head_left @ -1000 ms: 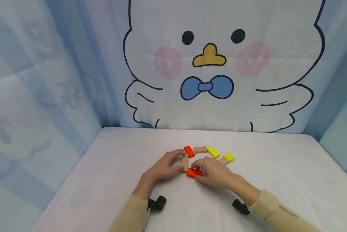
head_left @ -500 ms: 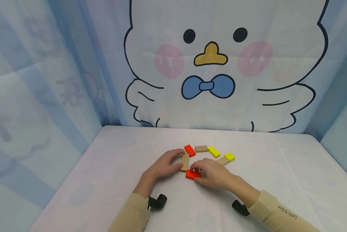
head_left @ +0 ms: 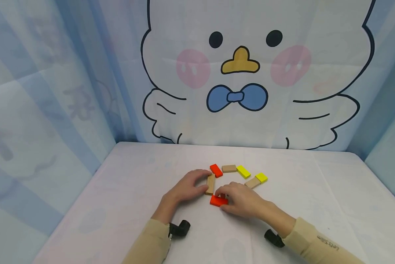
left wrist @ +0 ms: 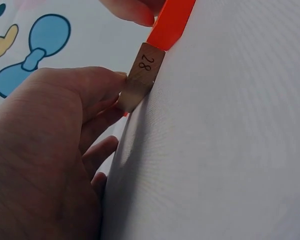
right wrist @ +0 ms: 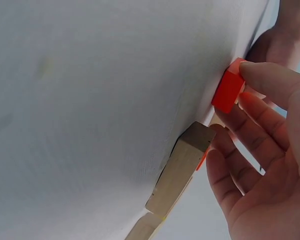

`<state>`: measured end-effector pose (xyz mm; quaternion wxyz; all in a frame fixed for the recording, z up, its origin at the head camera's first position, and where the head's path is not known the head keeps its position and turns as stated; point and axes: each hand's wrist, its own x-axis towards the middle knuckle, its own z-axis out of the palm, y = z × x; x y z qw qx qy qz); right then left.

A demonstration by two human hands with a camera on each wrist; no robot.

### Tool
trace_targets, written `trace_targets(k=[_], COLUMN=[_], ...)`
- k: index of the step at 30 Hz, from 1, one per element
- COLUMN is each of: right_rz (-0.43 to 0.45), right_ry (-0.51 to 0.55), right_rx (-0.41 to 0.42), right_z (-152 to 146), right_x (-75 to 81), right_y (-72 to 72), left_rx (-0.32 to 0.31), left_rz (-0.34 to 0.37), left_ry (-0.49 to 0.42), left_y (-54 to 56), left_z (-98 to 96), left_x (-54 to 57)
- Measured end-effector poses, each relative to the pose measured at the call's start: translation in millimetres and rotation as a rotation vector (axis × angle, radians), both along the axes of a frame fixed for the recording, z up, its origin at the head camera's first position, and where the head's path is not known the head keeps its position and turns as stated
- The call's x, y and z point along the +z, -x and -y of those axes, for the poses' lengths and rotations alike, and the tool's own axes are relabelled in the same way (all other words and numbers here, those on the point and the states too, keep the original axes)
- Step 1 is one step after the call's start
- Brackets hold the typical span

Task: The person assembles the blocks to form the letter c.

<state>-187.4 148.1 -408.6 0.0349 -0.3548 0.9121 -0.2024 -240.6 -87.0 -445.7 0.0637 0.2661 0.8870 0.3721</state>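
Note:
On the white cloth, a flat wooden block point(head_left: 210, 184) stands lengthwise away from the person, and its side is marked 28 in the left wrist view. The left hand point(head_left: 188, 186) holds it from the left, its thumb at the long side and a fingertip near the far end. The right hand point(head_left: 243, 200) pinches a red block point(head_left: 218, 201) between thumb and fingers at the wooden block's near end. Seen from the right wrist, the thumb lies on top of this red block point(right wrist: 229, 90). Beyond the far end of the wooden block lies another red block point(head_left: 216, 170).
Further along the curve come a wooden block point(head_left: 229, 168), a yellow block point(head_left: 243, 171), a wooden block point(head_left: 252, 182) and a short yellow piece point(head_left: 261, 178). A printed curtain point(head_left: 180, 121) hangs behind the table point(head_left: 118, 205).
The right hand has drawn the near red block slightly toward the person and to the left. The left hand and the wooden block have hardly moved.

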Motion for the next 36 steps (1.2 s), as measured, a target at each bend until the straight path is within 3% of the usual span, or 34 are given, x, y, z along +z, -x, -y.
trace_targets(k=[7, 19, 36], right_rz=[0.009, 0.102, 0.076], right_ry=[-0.005, 0.033, 0.035], right_rx=[0.005, 0.041, 0.061], right_z=[-0.4, -14.7, -8.8], right_x=[1.4, 2.3, -1.8], right_y=[-0.4, 1.1, -0.2], left_rx=[-0.010, -0.015, -0.017], left_rz=[-0.011, -0.018, -0.023], left_ry=[0.001, 0.027, 0.021], left_y=[2.0, 2.3, 3.1], left_z=[0.1, -0.7, 0.6], left_x=[-2.0, -2.4, -4.2])
